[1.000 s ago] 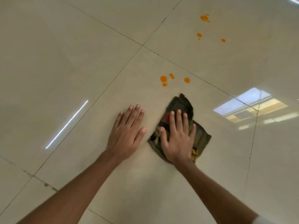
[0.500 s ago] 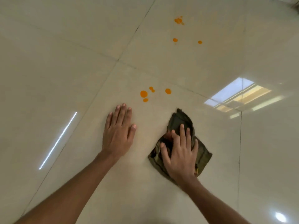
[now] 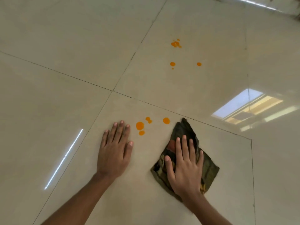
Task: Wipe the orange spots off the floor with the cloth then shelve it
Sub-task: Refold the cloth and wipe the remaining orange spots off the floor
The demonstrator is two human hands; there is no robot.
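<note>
A dark green patterned cloth (image 3: 209,169) lies crumpled on the glossy beige tiled floor (image 3: 65,62). My right hand (image 3: 185,166) presses flat on top of it, fingers spread. My left hand (image 3: 115,153) rests flat on the bare tile to the left, holding nothing. A near cluster of orange spots (image 3: 140,125) sits just beyond my left fingertips, with one spot (image 3: 166,120) close to the cloth's far tip. A second group of orange spots (image 3: 175,44) lies farther away on the adjoining tile.
Dark grout lines cross the floor and meet ahead of my hands (image 3: 112,91). A window reflection (image 3: 246,106) glares at the right and a bright light streak (image 3: 64,158) at the left. A wall base (image 3: 259,4) shows at the top right corner.
The view has tilted and come closer, so the spots now sit nearer my hands. The cloth under my right hand has slid forward, close to the near spots. My left hand stays flat.
</note>
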